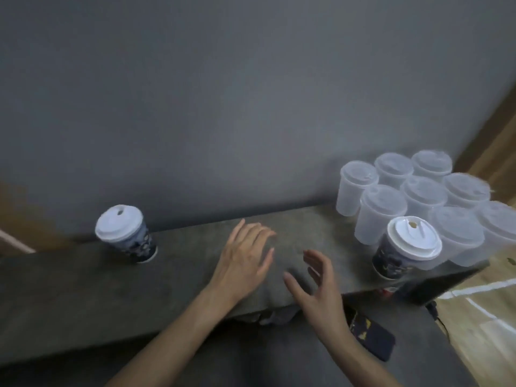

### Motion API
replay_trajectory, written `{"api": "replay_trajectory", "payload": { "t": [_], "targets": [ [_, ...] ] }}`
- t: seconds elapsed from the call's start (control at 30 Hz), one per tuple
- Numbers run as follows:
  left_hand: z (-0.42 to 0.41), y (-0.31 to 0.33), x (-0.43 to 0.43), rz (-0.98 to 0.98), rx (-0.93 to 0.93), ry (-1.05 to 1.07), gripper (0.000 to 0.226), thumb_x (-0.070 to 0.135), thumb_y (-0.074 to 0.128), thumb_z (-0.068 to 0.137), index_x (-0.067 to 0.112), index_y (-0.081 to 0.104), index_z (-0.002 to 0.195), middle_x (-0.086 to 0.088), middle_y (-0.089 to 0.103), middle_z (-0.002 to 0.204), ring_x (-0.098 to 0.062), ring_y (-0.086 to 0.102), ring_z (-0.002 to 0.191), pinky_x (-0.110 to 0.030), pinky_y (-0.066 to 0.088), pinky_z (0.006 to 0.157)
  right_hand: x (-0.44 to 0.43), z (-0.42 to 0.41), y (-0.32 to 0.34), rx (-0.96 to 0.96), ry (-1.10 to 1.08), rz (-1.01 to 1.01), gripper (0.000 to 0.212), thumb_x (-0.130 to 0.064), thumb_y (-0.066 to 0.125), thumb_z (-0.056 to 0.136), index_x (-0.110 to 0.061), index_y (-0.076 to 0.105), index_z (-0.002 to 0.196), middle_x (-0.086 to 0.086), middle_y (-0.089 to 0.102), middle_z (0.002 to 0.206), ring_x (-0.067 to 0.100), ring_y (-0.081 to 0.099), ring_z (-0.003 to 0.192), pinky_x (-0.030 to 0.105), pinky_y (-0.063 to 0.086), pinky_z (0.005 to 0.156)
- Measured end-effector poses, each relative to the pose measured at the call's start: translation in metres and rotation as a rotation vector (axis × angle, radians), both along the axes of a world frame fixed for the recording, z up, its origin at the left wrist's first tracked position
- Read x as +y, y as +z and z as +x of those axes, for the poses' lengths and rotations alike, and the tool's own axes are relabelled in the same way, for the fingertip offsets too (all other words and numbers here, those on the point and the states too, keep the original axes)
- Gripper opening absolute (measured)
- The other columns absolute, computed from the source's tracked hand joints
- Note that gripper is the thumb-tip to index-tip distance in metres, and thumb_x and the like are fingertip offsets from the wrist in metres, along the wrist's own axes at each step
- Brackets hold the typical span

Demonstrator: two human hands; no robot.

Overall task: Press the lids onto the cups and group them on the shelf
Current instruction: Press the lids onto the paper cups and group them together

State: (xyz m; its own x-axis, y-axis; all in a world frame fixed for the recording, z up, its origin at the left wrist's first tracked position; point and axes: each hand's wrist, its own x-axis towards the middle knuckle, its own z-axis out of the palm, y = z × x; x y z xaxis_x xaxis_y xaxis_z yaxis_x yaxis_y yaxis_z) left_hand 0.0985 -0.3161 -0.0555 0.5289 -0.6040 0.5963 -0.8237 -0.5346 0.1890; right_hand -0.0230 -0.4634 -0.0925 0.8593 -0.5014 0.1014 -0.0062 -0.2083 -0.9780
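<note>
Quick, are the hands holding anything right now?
Left hand: open, fingers spread, holding nothing.
Right hand: open, fingers loosely curved, holding nothing.

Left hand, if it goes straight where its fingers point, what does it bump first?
Probably the grey wall. The left hand points up and slightly right across the shelf, passing left of the clear lidded cups, though depth is hard to judge.

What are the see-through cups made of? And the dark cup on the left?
The see-through cups look like cloudy plastic: things behind show faintly through their walls. The dark cup is probably printed paper, matte and patterned, though blur leaves that open. Its white lid looks like smooth plastic.
</note>
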Motion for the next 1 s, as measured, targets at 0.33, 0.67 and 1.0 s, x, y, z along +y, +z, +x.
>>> {"api": "replay_trajectory", "payload": {
  "t": [0.33, 0.67, 1.0],
  "targets": [
    [0.058, 0.056, 0.165, -0.064, 0.043, 0.780, 0.057, 0.053, 0.076, 0.082, 0.016, 0.063, 0.123, -0.009, 0.054, 0.140, -0.035, 0.041, 0.139, -0.050, 0.036, 0.109, 0.074, 0.090, 0.012, -0.082, 0.504, -0.345, 0.053, -0.026, 0.081, 0.088, -0.021, 0.056, 0.134, -0.009, 0.054, 0.132, 0.001, 0.053, 0.125, 0.013, 0.038, 0.109],
    [0.034, 0.034, 0.097, -0.331, 0.456, 0.296, 0.072, 0.040, 0.092, 0.069, 0.024, 0.061, 0.132, 0.008, 0.055, 0.128, -0.010, 0.056, 0.119, -0.022, 0.042, 0.104, 0.062, 0.088, 0.002, 0.026, 0.542, -0.255, 0.095, -0.040, 0.091, 0.075, -0.021, 0.038, 0.150, -0.015, 0.049, 0.146, -0.003, 0.047, 0.134, 0.015, 0.038, 0.110],
    [-0.004, 0.007, 0.021, -0.465, 0.711, 0.020, 0.079, 0.047, 0.084, 0.073, 0.023, 0.052, 0.140, 0.015, 0.054, 0.138, -0.004, 0.052, 0.130, -0.020, 0.042, 0.107, 0.025, 0.077, -0.016, 0.023, 0.379, -0.116, 0.084, -0.027, 0.085, 0.070, -0.011, 0.050, 0.145, -0.013, 0.063, 0.138, -0.003, 0.058, 0.127, 0.016, 0.047, 0.103]
  ]
}}
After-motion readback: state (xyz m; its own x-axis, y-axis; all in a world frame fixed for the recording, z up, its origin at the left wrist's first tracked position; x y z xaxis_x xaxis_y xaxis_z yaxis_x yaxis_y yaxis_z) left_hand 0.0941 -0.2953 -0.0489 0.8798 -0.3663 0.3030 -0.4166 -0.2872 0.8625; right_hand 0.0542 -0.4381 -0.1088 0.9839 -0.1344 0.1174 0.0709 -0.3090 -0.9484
